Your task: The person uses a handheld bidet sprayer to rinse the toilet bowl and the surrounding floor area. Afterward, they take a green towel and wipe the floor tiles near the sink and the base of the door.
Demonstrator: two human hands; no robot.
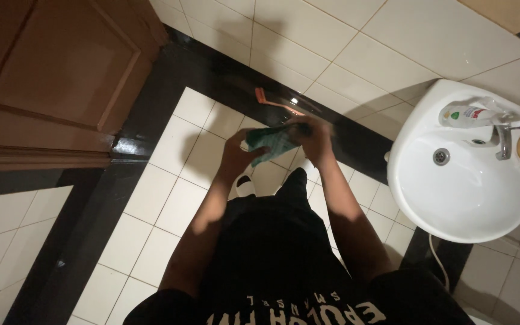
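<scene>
Both hands raised in front of the body, above the white floor tiles [170, 198]; left hand [236, 150] and right hand [314, 135] closed, fingers wrapped, on a green cloth [269, 141] bunched between them, likely for wringing or folding; white sink [452, 192] at right, bottle [467, 113] on its rim; brown door [55, 72] far left.

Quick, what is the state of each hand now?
Left hand: closed on the green packet.
Right hand: closed on the same green packet, at its other end; blurred.
</scene>
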